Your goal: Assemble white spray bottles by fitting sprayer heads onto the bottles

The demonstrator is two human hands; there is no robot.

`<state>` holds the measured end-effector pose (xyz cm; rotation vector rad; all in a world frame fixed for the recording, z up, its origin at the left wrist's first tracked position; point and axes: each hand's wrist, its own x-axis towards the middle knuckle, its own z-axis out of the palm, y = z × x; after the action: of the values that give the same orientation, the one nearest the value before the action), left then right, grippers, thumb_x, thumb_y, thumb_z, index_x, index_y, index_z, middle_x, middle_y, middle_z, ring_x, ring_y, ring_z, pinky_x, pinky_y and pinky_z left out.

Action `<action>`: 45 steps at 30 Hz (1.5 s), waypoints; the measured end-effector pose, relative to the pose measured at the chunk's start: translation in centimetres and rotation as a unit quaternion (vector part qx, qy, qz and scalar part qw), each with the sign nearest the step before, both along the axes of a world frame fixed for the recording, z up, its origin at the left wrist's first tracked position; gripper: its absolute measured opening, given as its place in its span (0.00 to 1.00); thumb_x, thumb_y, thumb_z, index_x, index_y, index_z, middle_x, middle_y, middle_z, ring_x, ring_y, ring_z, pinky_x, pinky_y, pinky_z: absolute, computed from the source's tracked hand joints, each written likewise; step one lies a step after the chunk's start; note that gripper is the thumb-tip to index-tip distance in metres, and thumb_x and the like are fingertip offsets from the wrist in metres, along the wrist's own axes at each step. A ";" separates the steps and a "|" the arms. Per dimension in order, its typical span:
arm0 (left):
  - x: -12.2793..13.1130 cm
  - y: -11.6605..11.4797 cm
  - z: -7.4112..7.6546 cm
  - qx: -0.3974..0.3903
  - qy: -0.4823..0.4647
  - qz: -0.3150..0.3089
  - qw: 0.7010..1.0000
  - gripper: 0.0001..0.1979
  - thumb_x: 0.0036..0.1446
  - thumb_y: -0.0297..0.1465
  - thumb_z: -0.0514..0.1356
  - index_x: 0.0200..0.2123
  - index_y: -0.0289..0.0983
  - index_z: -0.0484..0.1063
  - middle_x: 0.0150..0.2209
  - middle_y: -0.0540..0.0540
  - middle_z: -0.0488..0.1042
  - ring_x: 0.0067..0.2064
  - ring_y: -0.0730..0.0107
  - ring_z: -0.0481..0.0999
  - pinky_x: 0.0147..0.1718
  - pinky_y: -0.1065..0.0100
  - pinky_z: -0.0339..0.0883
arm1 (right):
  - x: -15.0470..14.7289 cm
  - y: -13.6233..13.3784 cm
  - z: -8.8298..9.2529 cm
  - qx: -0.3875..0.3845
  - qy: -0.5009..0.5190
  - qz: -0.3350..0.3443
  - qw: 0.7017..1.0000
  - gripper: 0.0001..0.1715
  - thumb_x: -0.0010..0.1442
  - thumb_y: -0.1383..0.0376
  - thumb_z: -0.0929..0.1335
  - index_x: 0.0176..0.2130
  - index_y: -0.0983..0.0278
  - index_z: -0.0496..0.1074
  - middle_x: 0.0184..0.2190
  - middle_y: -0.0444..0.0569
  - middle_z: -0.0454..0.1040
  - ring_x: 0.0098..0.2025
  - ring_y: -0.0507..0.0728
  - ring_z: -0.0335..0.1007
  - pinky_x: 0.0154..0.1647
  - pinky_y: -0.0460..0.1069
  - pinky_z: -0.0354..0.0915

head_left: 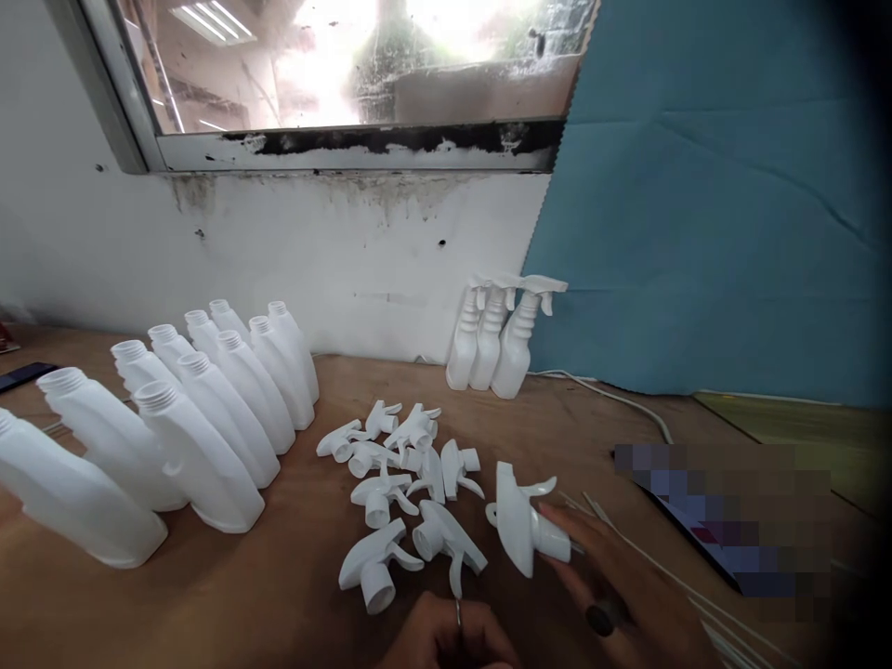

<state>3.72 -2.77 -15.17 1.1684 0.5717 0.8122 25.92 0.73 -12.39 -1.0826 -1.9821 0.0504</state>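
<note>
My right hand [613,590] holds a white trigger spray head [519,525] by its collar, low on the brown table. At the bottom edge, my left hand [446,636] pinches a thin clear tube [458,609]. A pile of loose white spray heads [400,474] lies just beyond both hands. Several open white bottles [202,409] stand in two rows at the left. Three bottles with spray heads fitted [498,334] stand against the back wall.
Thin clear tubes [697,595] lie on the table [279,595] at the right beside a flat blurred device [725,511]. A white cable [613,395] runs along the back. A dark phone [24,373] lies at far left. A blue sheet [717,204] covers the right wall.
</note>
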 end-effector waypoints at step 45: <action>-1.0 1.2 -0.1 -0.220 -0.137 0.033 0.965 0.26 0.50 0.54 0.63 0.33 0.40 0.58 0.17 0.55 0.69 0.11 0.78 0.61 0.07 0.79 0.47 | -4.2 -2.9 2.1 0.012 0.058 0.270 0.961 0.09 0.63 0.72 0.65 0.43 0.61 0.68 0.27 0.45 0.75 0.26 0.52 0.67 0.31 0.49 0.68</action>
<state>2.69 -1.56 -15.26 0.6205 0.5277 0.8350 21.76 -2.22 -10.29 -0.4843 -2.1078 0.3709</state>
